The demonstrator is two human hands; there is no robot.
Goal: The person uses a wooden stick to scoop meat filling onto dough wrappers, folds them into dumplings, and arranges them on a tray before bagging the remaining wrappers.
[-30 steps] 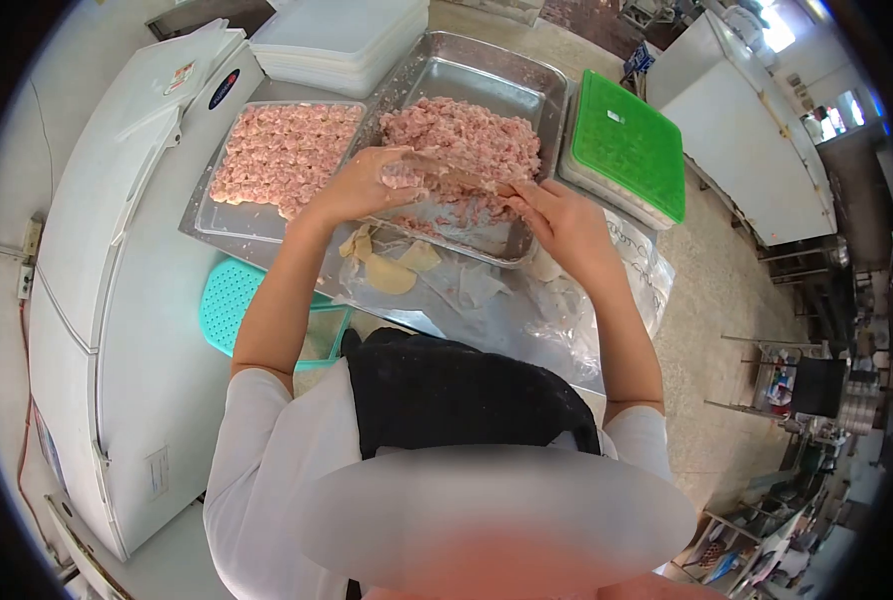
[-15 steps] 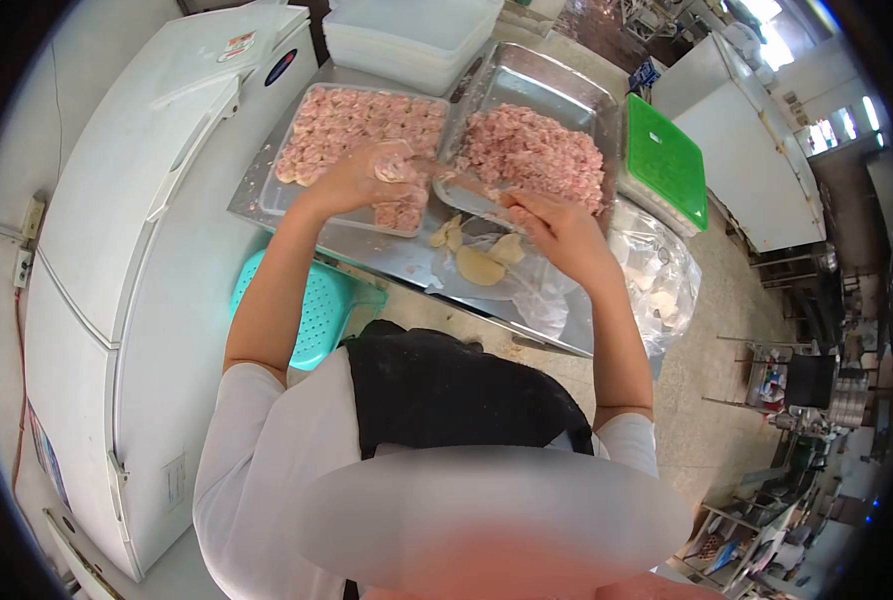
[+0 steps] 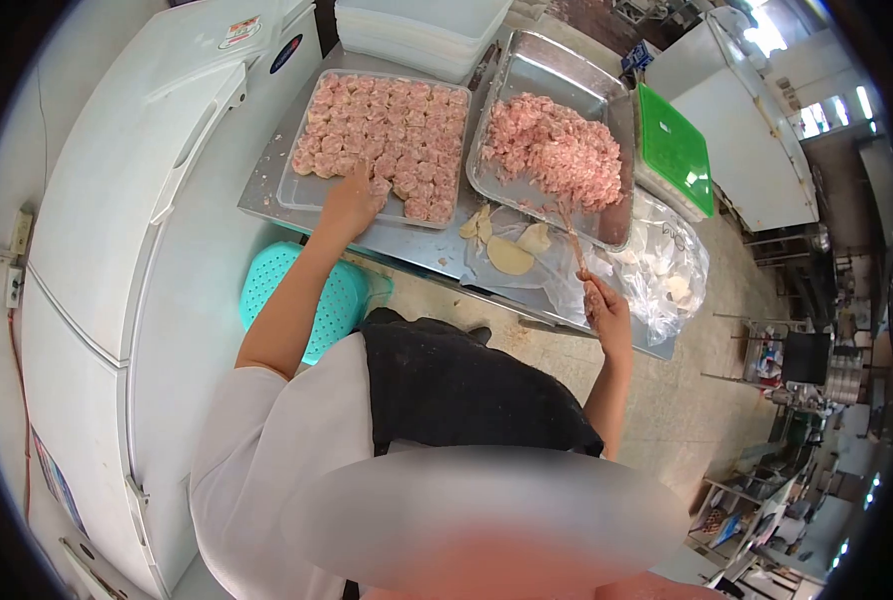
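My left hand (image 3: 351,207) is low over a clear plastic tray (image 3: 302,192), its fingers closed on a meat-filled dumpling mostly hidden by them. Rows of open-topped meat dumplings (image 3: 382,115) fill much of that tray. In my right hand (image 3: 607,308) is a narrow spatula (image 3: 576,243), smeared with meat, its tip at the minced meat. The pink minced meat (image 3: 557,150) is heaped in a deep metal pan (image 3: 532,60). Between tray and pan edge, round pale dough wrappers (image 3: 510,257) lie on a plastic bag on the metal table.
Stacked clear containers (image 3: 412,35) stand behind the tray. A green-lidded box (image 3: 675,145) and a clear plastic bag with pale contents (image 3: 667,265) are on the right. A white chest freezer (image 3: 182,260) is at my left, and a turquoise stool (image 3: 302,300) below the table edge.
My left hand has moved down and left to the tray's near part with the dumpling. My right hand has drawn back toward me, and the spatula now points into the pan.
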